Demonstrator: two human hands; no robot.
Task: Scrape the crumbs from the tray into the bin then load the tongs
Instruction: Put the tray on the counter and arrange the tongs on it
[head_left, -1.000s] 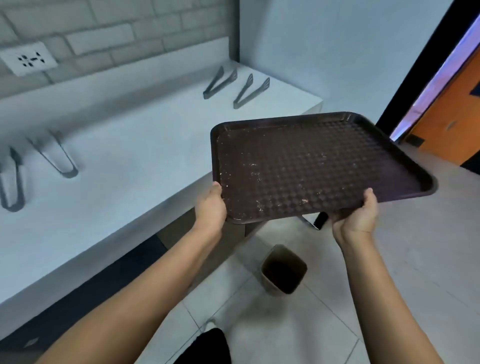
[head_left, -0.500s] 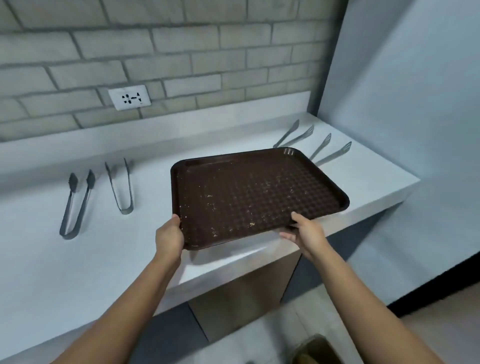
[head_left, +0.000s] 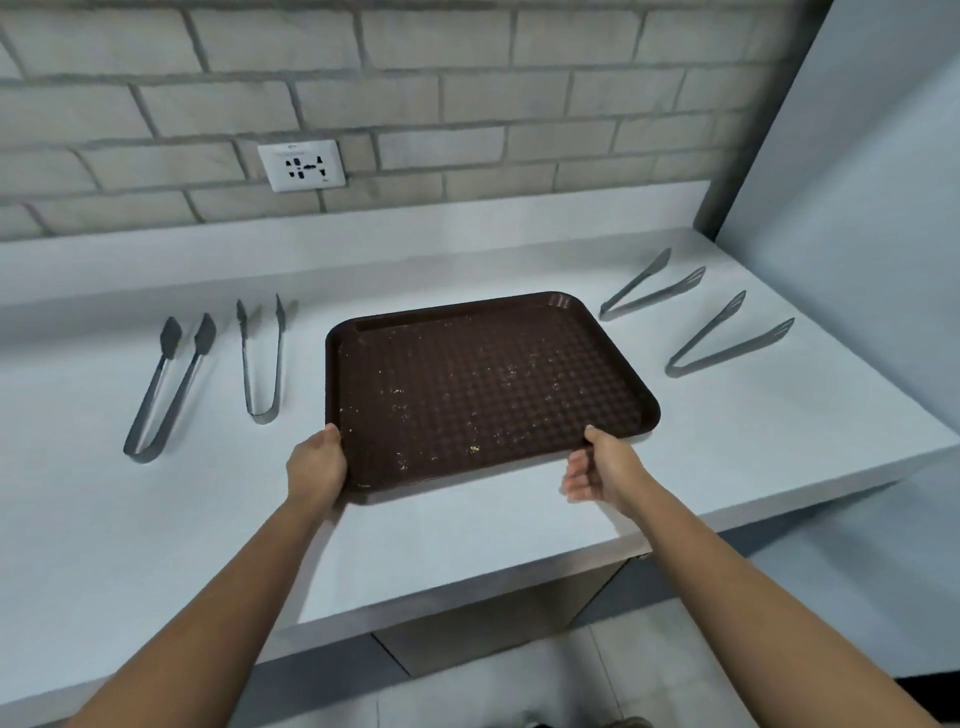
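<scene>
Left hand (head_left: 316, 466) grips the near-left corner of the brown tray (head_left: 483, 389); right hand (head_left: 600, 467) sits at the near-right edge, thumb on the rim, fingers loosely curled below, grasping nothing clearly. One tray, lying on the white counter (head_left: 727, 441), pale crumbs (head_left: 474, 449) scattered on it. Four tongs: two left (head_left: 169, 387) (head_left: 261, 358), two right (head_left: 652, 286) (head_left: 727, 338), all apart from the tray; wall socket (head_left: 301, 165) behind.

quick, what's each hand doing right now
Left hand: grips the near left corner of the tray.
Right hand: thumb on the tray's near rim, fingers loosely curled, not under it.
</scene>
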